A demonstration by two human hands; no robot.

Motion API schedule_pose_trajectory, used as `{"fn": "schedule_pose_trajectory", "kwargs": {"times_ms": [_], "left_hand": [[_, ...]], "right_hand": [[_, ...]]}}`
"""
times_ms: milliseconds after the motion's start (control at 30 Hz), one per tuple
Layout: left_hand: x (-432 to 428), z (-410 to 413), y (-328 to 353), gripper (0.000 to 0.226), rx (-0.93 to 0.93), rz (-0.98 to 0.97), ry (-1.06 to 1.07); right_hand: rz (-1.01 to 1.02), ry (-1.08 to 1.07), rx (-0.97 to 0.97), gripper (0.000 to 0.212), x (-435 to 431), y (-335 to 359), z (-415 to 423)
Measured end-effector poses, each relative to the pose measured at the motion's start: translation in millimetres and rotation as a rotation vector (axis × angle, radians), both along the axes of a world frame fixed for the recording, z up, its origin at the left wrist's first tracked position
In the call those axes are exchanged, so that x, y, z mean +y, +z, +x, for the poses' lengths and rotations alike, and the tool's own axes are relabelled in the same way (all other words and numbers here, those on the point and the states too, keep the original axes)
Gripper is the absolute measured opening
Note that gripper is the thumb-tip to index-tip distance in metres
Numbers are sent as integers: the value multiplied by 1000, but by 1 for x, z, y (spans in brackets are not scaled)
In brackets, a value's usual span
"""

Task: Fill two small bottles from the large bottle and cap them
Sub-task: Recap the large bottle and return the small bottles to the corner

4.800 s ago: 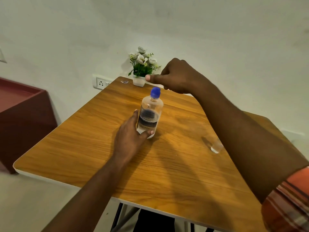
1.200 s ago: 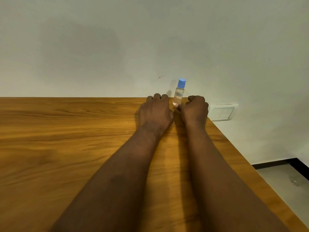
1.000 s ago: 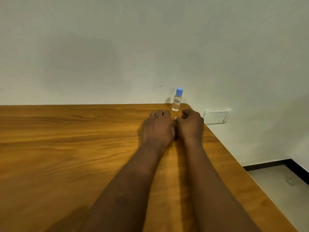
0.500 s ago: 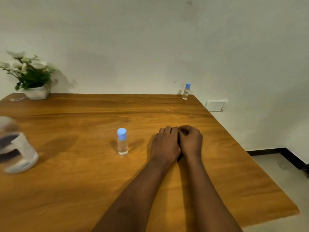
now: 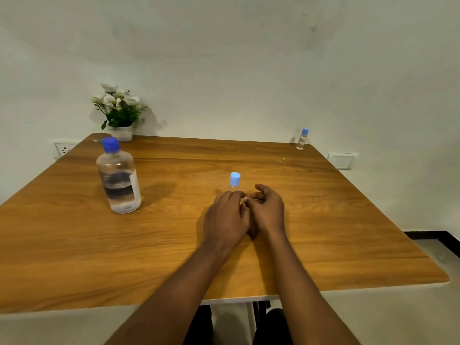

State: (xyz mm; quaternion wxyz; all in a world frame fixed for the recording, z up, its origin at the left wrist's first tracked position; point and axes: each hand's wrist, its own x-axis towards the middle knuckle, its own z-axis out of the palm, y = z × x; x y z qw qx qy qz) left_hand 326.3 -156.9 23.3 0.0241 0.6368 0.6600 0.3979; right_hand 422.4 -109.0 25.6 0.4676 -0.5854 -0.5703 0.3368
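A small clear bottle (image 5: 234,181) with a light blue cap stands upright mid-table. My left hand (image 5: 225,217) lies palm down just in front of it, and its fingers hide the bottle's lower half; whether they grip the bottle is hidden. My right hand (image 5: 268,210) sits beside the left, its fingers loosely curled toward the bottle's base. A second capped small bottle (image 5: 302,139) stands at the far right corner. The large bottle (image 5: 117,178), with a dark blue cap and partly full of clear liquid, stands upright at the left.
A wooden table (image 5: 348,220) with rounded corners stands against a white wall. A white pot of flowers (image 5: 119,113) sits at the far left corner. Wall sockets (image 5: 342,160) are mounted beyond the right edge. A few droplets (image 5: 281,160) lie near the far right.
Both hands drew back from the small bottle left at the far right corner and now reach the other small bottle mid-table. The view swung left and brought the large bottle and flowers in.
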Motion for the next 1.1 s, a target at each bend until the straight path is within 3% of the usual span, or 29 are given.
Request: {"fn": "schedule_pose_trajectory", "kwargs": {"times_ms": [200,433,900,1100], "left_hand": [[-8,-32,1,35,-104,-26,134],[-9,-35,-3,37,-115,-51,134],[25,9,-3,41,-69,-76,32],[69,47,12,42,-8,-75,-33]], "right_hand": [[-3,10,-285,57,-2,-4,-30],[34,-38,-355,17,-1,-4,-38],[85,-147,-135,17,15,-4,22],[112,-204,-114,28,46,-4,62]]}}
